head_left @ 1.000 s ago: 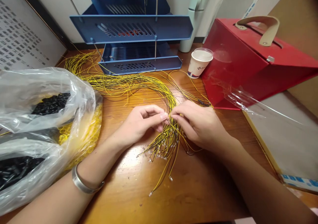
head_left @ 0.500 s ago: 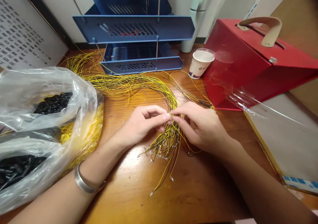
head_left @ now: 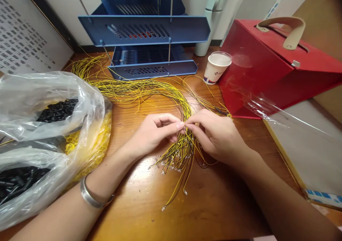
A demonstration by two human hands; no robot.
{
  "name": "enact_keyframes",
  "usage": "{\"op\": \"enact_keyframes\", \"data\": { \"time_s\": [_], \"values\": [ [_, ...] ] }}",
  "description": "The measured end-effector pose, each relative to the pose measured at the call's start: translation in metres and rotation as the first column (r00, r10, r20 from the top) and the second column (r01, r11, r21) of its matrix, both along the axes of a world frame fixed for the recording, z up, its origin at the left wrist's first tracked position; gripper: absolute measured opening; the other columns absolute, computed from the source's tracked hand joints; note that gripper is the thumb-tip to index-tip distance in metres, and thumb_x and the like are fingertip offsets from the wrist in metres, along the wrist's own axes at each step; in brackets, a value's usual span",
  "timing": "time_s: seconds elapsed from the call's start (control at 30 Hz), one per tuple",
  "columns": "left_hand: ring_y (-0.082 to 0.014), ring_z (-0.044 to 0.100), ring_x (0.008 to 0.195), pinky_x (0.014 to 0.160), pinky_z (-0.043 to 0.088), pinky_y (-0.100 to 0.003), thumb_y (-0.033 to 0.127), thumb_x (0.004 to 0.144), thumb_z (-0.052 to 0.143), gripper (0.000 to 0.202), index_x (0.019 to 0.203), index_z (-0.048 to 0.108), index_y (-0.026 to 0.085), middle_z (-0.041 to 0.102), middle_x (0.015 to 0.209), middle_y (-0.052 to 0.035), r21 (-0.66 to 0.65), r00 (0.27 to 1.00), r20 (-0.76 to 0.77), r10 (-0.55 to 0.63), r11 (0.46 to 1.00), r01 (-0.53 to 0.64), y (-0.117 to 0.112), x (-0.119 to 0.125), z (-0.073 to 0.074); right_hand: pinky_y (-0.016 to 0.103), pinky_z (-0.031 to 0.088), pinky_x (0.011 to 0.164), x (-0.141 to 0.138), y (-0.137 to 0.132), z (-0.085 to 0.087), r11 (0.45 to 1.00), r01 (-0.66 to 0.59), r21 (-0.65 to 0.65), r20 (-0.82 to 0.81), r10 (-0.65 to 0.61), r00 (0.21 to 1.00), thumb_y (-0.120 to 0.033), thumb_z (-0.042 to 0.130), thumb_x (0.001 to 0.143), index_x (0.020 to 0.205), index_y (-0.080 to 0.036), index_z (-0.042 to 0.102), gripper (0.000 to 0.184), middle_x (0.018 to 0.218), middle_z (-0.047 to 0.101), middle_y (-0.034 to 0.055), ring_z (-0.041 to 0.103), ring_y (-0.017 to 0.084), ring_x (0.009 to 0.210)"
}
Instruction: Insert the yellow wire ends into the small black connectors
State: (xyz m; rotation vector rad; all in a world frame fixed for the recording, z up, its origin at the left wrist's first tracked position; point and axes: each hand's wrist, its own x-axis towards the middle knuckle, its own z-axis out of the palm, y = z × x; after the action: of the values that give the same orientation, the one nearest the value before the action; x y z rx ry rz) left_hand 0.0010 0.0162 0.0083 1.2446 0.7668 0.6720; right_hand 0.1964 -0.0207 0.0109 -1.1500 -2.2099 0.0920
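Observation:
A long bundle of thin yellow wires (head_left: 149, 89) with small metal terminals on their ends curves across the wooden desk (head_left: 213, 201) from the back left to the middle. My left hand (head_left: 153, 132) and my right hand (head_left: 216, 134) meet over the bundle's near end, fingertips touching. Both hands are closed in a pinch on the wires. The loose wire ends (head_left: 173, 162) fan out just below my fingers.
A clear plastic bag (head_left: 40, 141) with black parts and yellow pieces lies at the left. A blue stacked paper tray (head_left: 144, 30) stands at the back, a paper cup (head_left: 215, 68) beside a red case (head_left: 278, 66) at the right. A flat box (head_left: 307, 152) lies at the right edge.
Almost nothing differs: both hands stay pinched on the wires at the same spot, with only a slight shift of the view.

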Motion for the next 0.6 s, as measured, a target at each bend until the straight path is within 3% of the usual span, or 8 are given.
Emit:
{"op": "enact_keyframes", "data": {
  "time_s": [0.6],
  "values": [
    [-0.0074,0.055,0.057,0.061,0.045,-0.021,0.027,0.082,0.069,0.016,0.079,0.066,0.011,0.062,0.062,0.0013,-0.025,0.999,0.010,0.036,0.999,-0.036,-0.0011,0.0020,-0.0010,0.025,0.043,0.065,-0.0006,-0.0011,-0.0011,0.999,0.044,-0.016,0.020,-0.044,0.999,-0.022,0.051,0.095,0.092,-0.018,0.063,0.013,0.085,0.068,0.0011,0.062,0.012,0.074]
  ]
}}
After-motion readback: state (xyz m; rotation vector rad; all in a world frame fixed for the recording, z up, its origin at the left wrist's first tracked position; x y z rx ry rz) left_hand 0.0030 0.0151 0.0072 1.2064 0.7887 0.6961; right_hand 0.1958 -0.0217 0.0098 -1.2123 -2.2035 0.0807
